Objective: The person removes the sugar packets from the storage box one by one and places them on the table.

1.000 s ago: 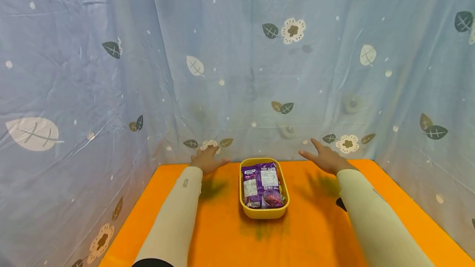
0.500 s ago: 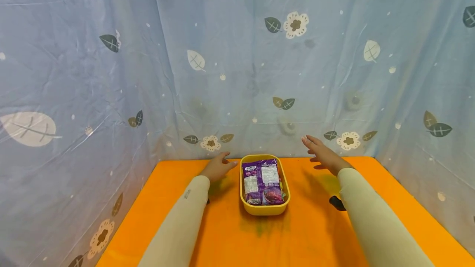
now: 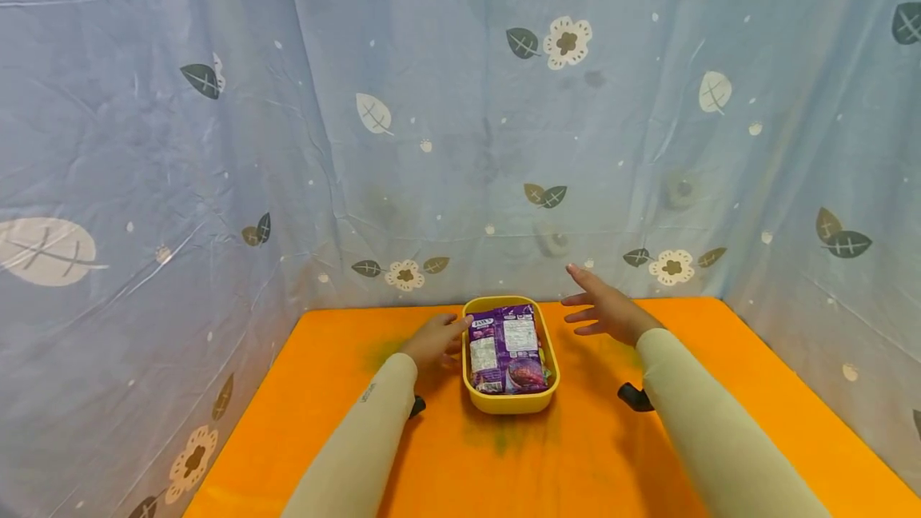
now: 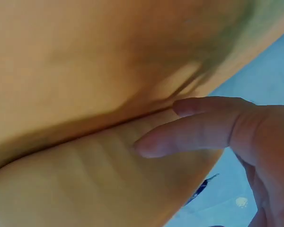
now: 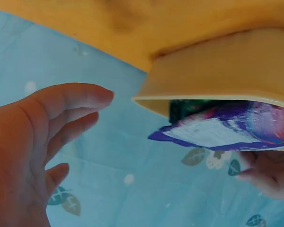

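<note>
A yellow plastic container (image 3: 512, 404) stands on the orange table, a purple candy bag (image 3: 504, 350) with printed white labels lying in it. My left hand (image 3: 433, 340) is at the container's left side, one fingertip reaching its rim near the bag's corner. In the left wrist view, the fingers (image 4: 189, 135) lie loosely bent alongside the container's outer wall (image 4: 85, 179); whether they press on it I cannot tell. To the right, my right hand (image 3: 608, 312) hovers apart from the container, fingers spread and holding nothing. Green and other coloured wrappers show partly beneath the bag (image 5: 217, 127).
The orange tabletop (image 3: 576, 454) reaches back to a pale blue curtain (image 3: 460, 126) printed with leaves and flowers, which also hangs on both sides. Black pieces (image 3: 636, 397) show beneath both forearms.
My left hand has moved right and down to the container's left side. My right hand has turned, its fingers fanned out, and lately come nearer the container. The view has shifted slightly.
</note>
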A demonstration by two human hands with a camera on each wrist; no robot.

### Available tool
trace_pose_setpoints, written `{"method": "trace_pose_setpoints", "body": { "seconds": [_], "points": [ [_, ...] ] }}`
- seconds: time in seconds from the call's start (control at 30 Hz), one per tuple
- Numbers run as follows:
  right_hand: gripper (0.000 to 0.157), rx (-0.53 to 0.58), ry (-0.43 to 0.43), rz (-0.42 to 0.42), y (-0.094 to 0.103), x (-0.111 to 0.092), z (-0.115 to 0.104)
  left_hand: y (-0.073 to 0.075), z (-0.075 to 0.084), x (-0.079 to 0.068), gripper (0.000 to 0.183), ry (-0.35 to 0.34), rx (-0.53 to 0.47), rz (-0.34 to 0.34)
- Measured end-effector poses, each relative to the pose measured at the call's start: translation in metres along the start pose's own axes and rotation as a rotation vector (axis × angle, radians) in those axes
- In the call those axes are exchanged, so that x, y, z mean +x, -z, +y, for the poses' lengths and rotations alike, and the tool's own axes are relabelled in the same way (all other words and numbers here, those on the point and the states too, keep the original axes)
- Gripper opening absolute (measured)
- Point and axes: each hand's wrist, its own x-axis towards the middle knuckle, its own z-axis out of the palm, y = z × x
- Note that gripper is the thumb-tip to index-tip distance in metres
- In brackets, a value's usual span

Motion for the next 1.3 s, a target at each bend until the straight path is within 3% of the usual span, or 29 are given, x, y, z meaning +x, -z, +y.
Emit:
{"method": "trace_pose_setpoints", "body": {
  "seconds": [0.1, 0.27, 0.57, 0.83, 1.13, 1.3],
  "points": [
    [0.078, 0.034, 0.002, -0.046, -0.008, 0.001, 0.002, -0.004, -0.001, 0.002, 0.085, 0.029, -0.103, -0.072],
    [0.075, 0.093, -0.001, -0.102, -0.018, 0.003, 0.005, -0.008, -0.003, 0.001, 0.069, 0.032, -0.155, -0.113],
    [0.076, 0.174, -0.020, -0.169, -0.032, 0.010, 0.008, -0.007, -0.005, -0.005, 0.071, 0.036, -0.232, -0.153],
    [0.084, 0.047, -0.037, -0.161, -0.052, 0.012, 0.001, -0.006, -0.008, -0.005, 0.074, 0.023, -0.272, -0.153],
    [0.083, -0.082, -0.021, -0.174, -0.063, 0.010, 0.004, -0.011, -0.009, -0.003, 0.078, 0.020, -0.297, -0.144],
    [0.081, -0.014, 0.003, -0.197, -0.070, 0.009, 0.006, -0.010, -0.011, -0.002, 0.075, 0.025, -0.312, -0.140]
  ]
}}
